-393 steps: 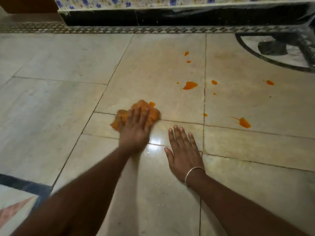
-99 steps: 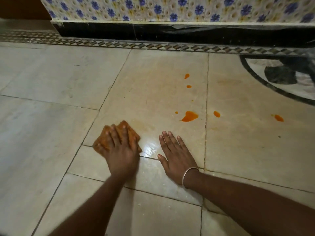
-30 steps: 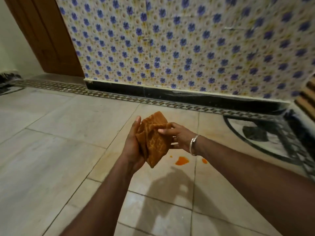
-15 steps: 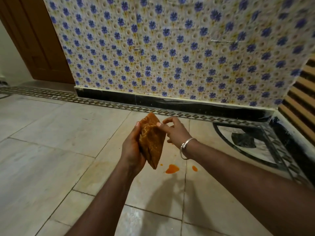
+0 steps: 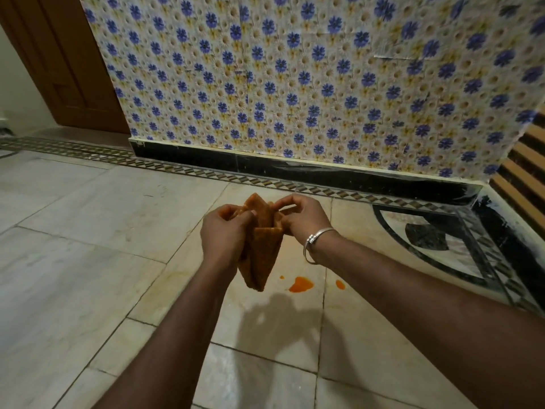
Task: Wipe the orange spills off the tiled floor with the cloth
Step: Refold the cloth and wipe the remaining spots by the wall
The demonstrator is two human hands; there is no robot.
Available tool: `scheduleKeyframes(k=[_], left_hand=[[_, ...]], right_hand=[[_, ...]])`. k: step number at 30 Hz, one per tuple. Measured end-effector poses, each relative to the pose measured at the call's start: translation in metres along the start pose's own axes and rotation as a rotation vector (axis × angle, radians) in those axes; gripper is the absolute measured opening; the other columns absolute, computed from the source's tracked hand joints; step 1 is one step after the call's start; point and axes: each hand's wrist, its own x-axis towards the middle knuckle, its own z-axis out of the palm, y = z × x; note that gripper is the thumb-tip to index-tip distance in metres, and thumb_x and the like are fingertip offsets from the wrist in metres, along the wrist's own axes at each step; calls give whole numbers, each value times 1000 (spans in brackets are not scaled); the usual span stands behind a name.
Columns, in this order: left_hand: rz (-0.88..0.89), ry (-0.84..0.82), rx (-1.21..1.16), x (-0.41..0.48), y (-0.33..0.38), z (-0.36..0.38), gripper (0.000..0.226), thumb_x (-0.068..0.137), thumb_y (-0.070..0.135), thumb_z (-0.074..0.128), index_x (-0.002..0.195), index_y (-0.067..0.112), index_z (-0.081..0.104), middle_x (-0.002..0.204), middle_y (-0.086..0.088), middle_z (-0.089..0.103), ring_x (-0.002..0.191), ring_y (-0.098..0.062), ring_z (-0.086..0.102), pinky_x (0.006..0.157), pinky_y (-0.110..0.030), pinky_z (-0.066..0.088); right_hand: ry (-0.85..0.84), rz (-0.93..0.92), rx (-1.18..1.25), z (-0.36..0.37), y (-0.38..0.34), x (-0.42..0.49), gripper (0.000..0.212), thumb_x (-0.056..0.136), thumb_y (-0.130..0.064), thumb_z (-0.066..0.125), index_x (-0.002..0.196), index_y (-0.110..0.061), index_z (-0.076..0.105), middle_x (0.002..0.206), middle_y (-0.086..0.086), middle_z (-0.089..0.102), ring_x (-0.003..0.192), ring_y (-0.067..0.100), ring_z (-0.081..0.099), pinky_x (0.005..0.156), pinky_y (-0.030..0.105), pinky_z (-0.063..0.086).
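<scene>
We've lifted the stained orange waffle-weave cloth (image 5: 262, 255) off the smooth beige marble tiles (image 5: 88, 246); it hangs mid-frame, limp, folded to a point. Our left hand (image 5: 224, 231) and right hand (image 5: 300, 219) both pinch its top edges, likely refolding for a cleaner face. A glossy orange puddle (image 5: 300, 284) plus small drops (image 5: 340, 284) remain lower centre: wiping unfinished.

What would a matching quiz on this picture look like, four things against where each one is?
Things: 1 cloth; 2 largest orange spill; 3 silver bangle; 4 brown door.
Places: A on the tiled floor; B far left, beside the flowered wall; C around the right wrist; D gripped by left hand and right hand.
Pairs: 1-D; 2-A; 3-C; 4-B.
</scene>
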Motion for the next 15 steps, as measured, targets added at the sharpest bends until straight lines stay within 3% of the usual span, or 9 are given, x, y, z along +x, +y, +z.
scheduleKeyframes(k=[4, 8, 10, 13, 15], left_hand=[[33, 87, 69, 13, 16, -17, 4, 95, 21, 72, 95, 18, 75, 91, -1, 76, 90, -18, 72, 84, -38, 60], [41, 149, 11, 15, 27, -28, 8, 95, 17, 72, 100, 13, 75, 92, -5, 75, 88, -21, 72, 87, -46, 62], [48, 168, -19, 15, 29, -28, 9, 95, 16, 72, 102, 12, 74, 93, -6, 74, 87, -20, 73, 89, -45, 62], [53, 145, -52, 13, 36, -26, 8, 94, 20, 73, 101, 15, 74, 94, -6, 74, 90, -22, 73, 89, -47, 62], [65, 113, -63, 11, 40, -22, 8, 94, 21, 73, 101, 17, 74, 94, -5, 74, 91, -22, 74, 87, -44, 63]], right_hand=[[-47, -113, -50, -1, -21, 2, 36, 93, 5, 57, 105, -24, 76, 97, -12, 70, 93, 6, 65, 67, 18, 57], [17, -174, -77, -5, -39, 5, 36, 93, 0, 60, 116, -25, 72, 111, -10, 70, 87, 3, 63, 58, 12, 49], [23, -200, -78, -9, -49, 5, 38, 93, 1, 59, 119, -25, 71, 111, -10, 69, 87, 8, 65, 60, 15, 53], [-78, -207, -2, -11, -62, 4, 37, 90, 5, 60, 116, -18, 72, 108, -4, 73, 96, 16, 71, 81, 31, 61], [-146, -206, -24, -10, -66, 3, 36, 90, 5, 60, 113, -19, 73, 108, -1, 74, 97, 20, 71, 84, 36, 61]])
